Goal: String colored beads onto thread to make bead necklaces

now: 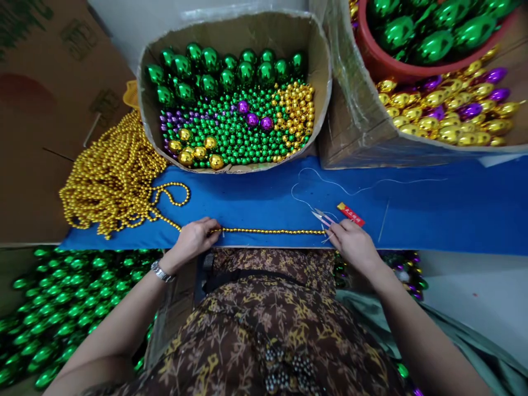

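A string of small gold beads (270,231) is stretched straight along the front edge of the blue tabletop. My left hand (197,236) is closed on it at the left, and beyond that hand it runs back to a heap of gold bead strands (111,176). At the other end, my right hand (353,245) pinches the string. A pair of small pink-handled scissors (322,217) points up and left at the right fingertips; whether the hand also grips them I cannot tell. Close by lie a red label (350,214) and a thin pale thread (346,192).
A cardboard box (235,171) of green, gold and purple beads stands behind the string. To its right, another box (355,132) holds gold and purple beads and a red tub (406,71) of green ones. Green beads (74,302) fill the space below left.
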{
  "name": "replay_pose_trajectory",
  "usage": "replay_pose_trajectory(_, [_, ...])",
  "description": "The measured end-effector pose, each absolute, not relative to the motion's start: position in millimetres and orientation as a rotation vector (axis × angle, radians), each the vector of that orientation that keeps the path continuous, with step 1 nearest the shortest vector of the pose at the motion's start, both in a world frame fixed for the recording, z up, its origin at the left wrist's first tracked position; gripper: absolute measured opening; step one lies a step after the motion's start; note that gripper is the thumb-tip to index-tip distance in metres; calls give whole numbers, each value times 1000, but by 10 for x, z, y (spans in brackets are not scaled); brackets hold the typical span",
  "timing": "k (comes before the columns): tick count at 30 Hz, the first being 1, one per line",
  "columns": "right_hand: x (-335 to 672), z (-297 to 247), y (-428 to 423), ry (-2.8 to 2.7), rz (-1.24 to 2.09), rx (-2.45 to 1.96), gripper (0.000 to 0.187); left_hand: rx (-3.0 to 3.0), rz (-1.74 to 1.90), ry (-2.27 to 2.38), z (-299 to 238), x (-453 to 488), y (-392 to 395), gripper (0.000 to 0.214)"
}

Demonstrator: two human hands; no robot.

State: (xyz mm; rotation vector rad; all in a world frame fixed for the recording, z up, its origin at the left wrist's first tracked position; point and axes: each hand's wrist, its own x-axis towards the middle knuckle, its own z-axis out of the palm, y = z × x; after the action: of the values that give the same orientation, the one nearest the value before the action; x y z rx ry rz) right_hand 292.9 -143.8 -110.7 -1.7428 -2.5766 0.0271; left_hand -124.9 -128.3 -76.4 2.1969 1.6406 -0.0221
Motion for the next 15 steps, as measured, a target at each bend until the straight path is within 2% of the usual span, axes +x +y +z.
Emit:
replay_pose_trajectory(5, [2923,-846,-1060,-2448,-123,-1907,38,2365,-138,1880,-645,-1096,-1086,28])
replay_pose_trajectory(8, [2802,-673,-747,-2310,-172,-2006,29,2337,-17,1884,-539,-1001,-902,27])
replay_pose_trajectory(11, [2301,-591,-647,-2293,69,-1797,36,2103,233,1656,-432,-890,-771,23])
replay_pose_trajectory(15, [1268,-647,-742,-2425,619,-1090,44,1855,416,1340,-328,-807,-733,27])
